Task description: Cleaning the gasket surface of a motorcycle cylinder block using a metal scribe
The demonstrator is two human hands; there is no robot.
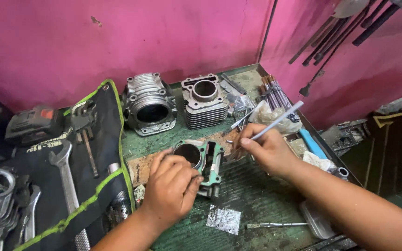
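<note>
Left hand (170,188) gripping cylinder block (206,163), walls near

A crumpled clear plastic bag (268,116) lies near the back right corner of the green bench (257,195), beside a bundle of thin rods (275,93). A small, flat, silvery foil packet (224,219) sits near the bench's front edge. On the far left, a dark power tool (33,125) bears a small orange-red label (47,113).
</note>
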